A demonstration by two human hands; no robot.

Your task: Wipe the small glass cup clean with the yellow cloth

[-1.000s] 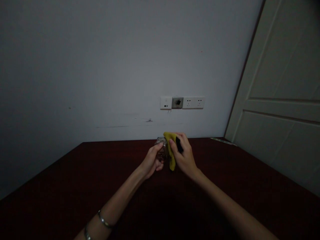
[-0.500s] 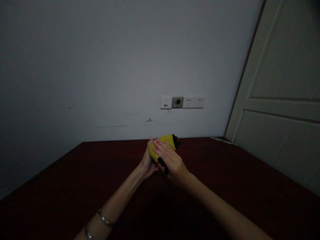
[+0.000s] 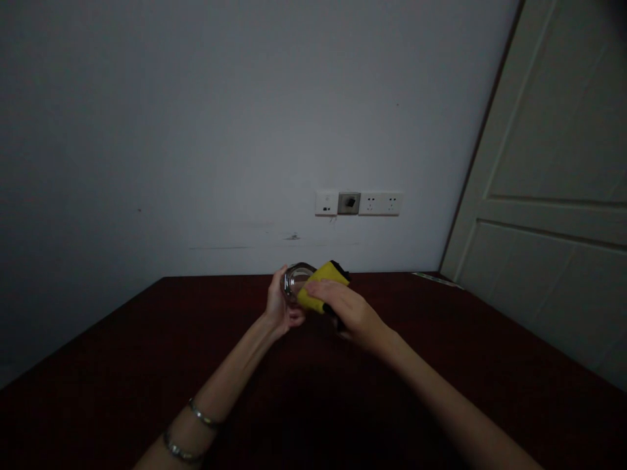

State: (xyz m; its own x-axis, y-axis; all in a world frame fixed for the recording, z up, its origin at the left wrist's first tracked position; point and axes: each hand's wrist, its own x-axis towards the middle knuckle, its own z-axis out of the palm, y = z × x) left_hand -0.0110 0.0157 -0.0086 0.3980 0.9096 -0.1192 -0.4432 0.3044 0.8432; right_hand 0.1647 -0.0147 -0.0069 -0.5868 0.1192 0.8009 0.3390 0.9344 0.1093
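Observation:
My left hand is closed round a small clear glass jar, held above the dark red table with its round mouth tilted towards me. My right hand grips a folded yellow cloth with a black side and presses it against the jar's right side. Both hands meet near the table's far edge, close to the wall. Two thin bracelets circle my left wrist.
A white wall rises behind the table with a row of sockets above the far edge. A pale panelled door stands at the right. A thin light strip lies at the table's far right corner.
The cloth covered the jar half a second ago; now my right hand has slid it to the right and the jar's mouth shows. My left hand has turned the jar towards me.

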